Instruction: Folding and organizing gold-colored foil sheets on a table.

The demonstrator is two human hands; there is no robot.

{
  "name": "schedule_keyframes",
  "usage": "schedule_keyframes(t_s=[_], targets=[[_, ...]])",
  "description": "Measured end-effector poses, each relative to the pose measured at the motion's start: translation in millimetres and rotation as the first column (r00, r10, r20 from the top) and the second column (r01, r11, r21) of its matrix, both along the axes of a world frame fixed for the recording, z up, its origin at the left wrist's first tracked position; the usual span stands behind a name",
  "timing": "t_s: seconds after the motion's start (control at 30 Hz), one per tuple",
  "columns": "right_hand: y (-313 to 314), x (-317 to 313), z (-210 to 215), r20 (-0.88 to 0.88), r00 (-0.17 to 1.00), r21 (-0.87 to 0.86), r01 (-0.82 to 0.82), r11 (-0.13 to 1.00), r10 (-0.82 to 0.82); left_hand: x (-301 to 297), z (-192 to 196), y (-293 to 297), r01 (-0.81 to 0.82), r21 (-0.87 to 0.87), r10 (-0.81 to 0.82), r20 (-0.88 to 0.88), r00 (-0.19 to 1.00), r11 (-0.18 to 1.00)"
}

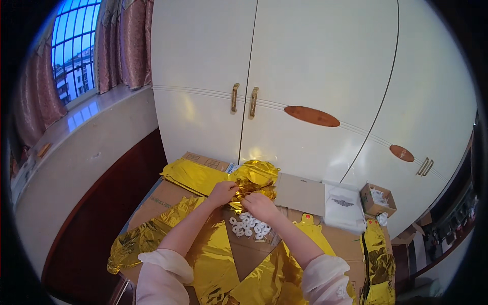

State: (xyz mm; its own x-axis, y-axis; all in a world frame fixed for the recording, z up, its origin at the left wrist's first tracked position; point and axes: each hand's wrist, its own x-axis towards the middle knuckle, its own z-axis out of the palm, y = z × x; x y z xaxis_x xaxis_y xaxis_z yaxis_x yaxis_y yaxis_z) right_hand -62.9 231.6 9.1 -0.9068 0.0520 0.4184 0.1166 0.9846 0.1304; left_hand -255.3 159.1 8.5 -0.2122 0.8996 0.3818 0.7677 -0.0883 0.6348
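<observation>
Crumpled gold foil, which looks like a deflated foil balloon (258, 175), lies at the far middle of the cardboard-covered work surface. My left hand (223, 193) pinches its left edge. Close by, my right hand (258, 204) has its fingers closed on the near side of the same foil. What exactly the fingertips grip is too small to make out. Just below my right hand sits a loose heap of small white ring-shaped rolls (248, 225). Larger flat gold foil sheets (211, 254) spread under my forearms and toward me.
A folded gold foil stack (195, 176) lies at the far left. On the right are a grey board (301, 195), a white printed packet (344, 206), a small open cardboard box (378, 199) and another gold foil bundle (377, 254). White cupboard doors (315, 61) stand right behind the surface.
</observation>
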Motion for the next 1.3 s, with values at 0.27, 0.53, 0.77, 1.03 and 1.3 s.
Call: schedule_keyframes(t_s=[0.27,0.53,0.77,1.03,1.3], targets=[[23.6,-8.4,-11.4,0.293,0.903,-0.265,0.393,0.881,-0.314,-14.0,34.8,-0.3,-0.081,0.256,0.077,0.025,0.997,0.963],[23.7,-13.0,10.4,0.522,0.755,-0.272,0.588,0.762,-0.397,-75.0,135.0,2.1,-0.246,0.512,0.24,0.079,0.967,0.823],[24.4,-17.4,18.3,0.546,0.717,-0.263,0.638,0.724,-0.434,-152.2,239.2,-45.9,-0.37,0.697,0.347,0.182,0.92,0.615],[15.3,-3.4,21.8,0.33,0.8,-0.208,0.579,0.788,-0.501,-109.2,313.0,-134.5,-0.235,0.707,0.484,-0.17,0.859,0.667],[-103.2,38.7,113.4,-0.452,0.892,-0.762,-0.375,0.528,-0.017,13.0,290.1,-160.0,0.04,0.475,0.216,-0.472,0.855,0.879]])
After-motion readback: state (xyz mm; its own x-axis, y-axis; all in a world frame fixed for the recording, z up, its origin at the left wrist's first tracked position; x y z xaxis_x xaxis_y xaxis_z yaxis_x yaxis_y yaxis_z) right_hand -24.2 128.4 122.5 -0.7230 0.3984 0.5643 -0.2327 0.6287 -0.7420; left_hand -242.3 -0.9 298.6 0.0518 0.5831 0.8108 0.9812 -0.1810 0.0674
